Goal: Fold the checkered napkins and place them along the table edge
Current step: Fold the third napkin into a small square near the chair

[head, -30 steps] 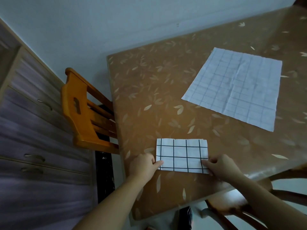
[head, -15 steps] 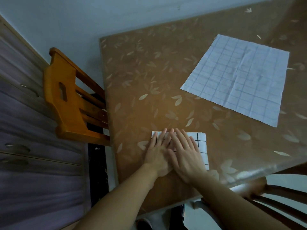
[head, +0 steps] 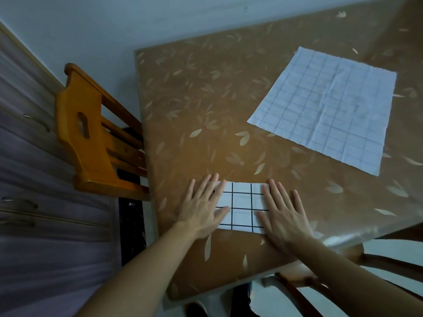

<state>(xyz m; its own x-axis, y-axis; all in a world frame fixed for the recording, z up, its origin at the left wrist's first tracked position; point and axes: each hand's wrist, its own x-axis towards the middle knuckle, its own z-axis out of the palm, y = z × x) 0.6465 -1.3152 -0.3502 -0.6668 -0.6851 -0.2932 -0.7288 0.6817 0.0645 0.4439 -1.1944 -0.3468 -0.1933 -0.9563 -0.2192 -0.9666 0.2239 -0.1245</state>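
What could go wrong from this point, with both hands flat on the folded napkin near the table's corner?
1. The folded napkin lies on a glossy table cover; as the left hand and right hand press on its ends, it could slide or skew instead of creasing.
2. It sits close to the near edge, so a push toward the person might take it off the table.
3. The unfolded napkin lies farther away, so reaching for it may drag a forearm across the folded one.
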